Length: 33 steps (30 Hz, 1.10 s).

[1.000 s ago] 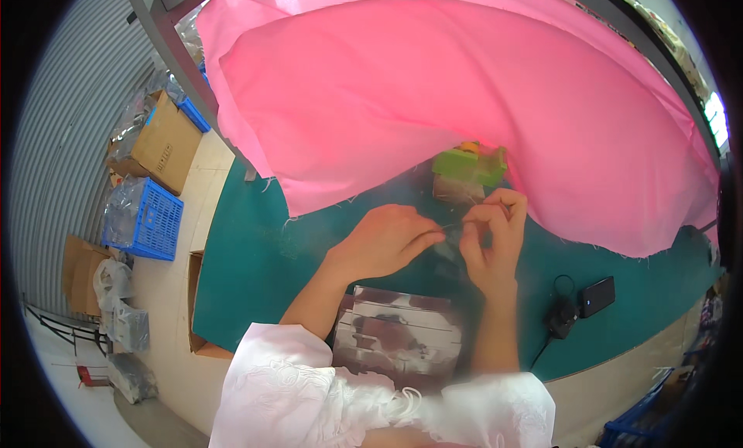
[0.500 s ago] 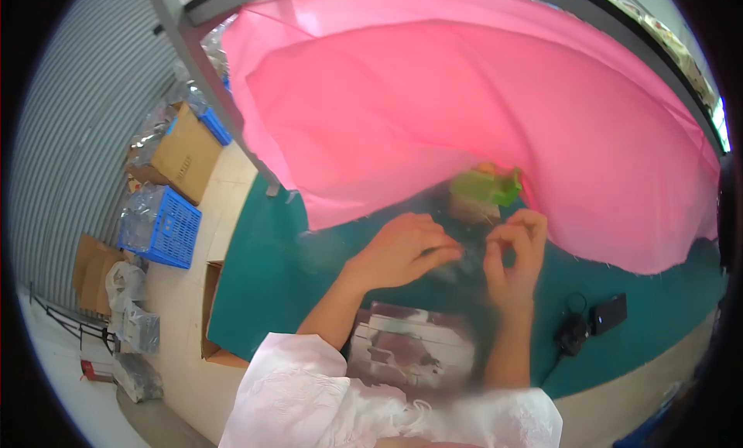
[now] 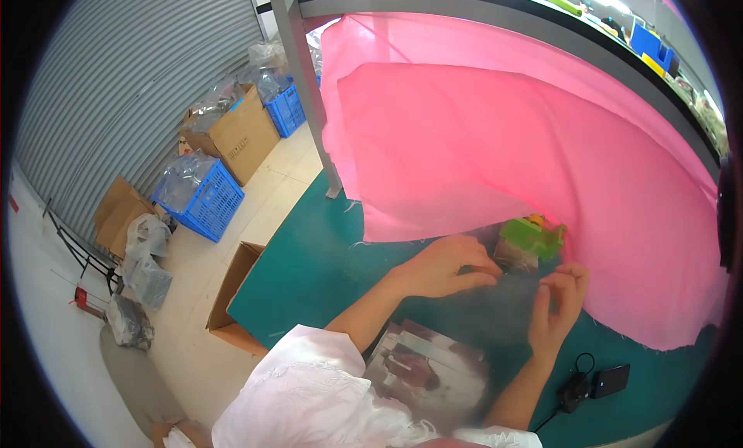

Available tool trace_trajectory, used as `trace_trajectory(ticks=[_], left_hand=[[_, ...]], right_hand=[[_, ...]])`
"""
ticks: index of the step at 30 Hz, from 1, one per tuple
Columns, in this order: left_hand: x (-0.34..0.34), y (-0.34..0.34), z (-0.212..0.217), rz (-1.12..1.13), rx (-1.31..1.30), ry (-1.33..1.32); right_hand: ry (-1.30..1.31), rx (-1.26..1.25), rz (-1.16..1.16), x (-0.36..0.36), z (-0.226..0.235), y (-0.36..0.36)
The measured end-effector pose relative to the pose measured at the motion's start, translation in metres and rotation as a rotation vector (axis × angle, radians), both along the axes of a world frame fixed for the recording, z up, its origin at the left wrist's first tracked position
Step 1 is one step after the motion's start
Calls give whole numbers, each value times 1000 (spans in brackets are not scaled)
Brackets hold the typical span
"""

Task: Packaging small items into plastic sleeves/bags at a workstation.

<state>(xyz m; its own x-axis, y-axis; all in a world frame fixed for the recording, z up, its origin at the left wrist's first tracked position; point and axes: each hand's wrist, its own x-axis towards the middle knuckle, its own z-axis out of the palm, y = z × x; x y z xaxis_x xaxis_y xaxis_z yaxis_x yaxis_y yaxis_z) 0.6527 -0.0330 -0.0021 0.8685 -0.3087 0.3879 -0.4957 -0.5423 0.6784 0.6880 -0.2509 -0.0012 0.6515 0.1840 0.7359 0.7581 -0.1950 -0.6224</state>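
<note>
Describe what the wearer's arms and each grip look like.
The left sleeve and right sleeve are white and loose, the left with a raised, embroidered-looking texture. Both leave the forearms bare. The left grip and right grip are bare hands; no gloves, cables or markings show.

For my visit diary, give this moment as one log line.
left hand: near green object, hold unclear | right hand: apart from left, hold unclear | pink cloth: beyond hands

From my remote station I see plain pink cloth (image 3: 511,154) at two o'clock, a lime-green block (image 3: 528,236) at three, a white shirt (image 3: 309,390) towards seven, a lattice-sided blue crate (image 3: 213,204) at nine and a grey striped shutter (image 3: 131,84) at ten.
</note>
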Motion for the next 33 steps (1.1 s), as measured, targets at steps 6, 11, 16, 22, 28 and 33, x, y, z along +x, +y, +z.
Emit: trace_trajectory(ticks=[6,11,16,22,28,33], left_hand=[[3,5,3,22,43,-270],[-5,-10,10,126,-441,29],[-11,-22,10,-18,-102,100],[-14,-28,6,-14,93,62],[-1,-31,-2,33,-10,-40],[-3,-29,4,106,45,-200]], right_hand=[[240,-130,346,2,4,-13],[362,-115,438,7,-2,-19],[503,-208,597,3,11,-13],[492,-241,587,6,-4,0],[568,8,453,2,-13,-1],[608,202,433,6,-15,6]])
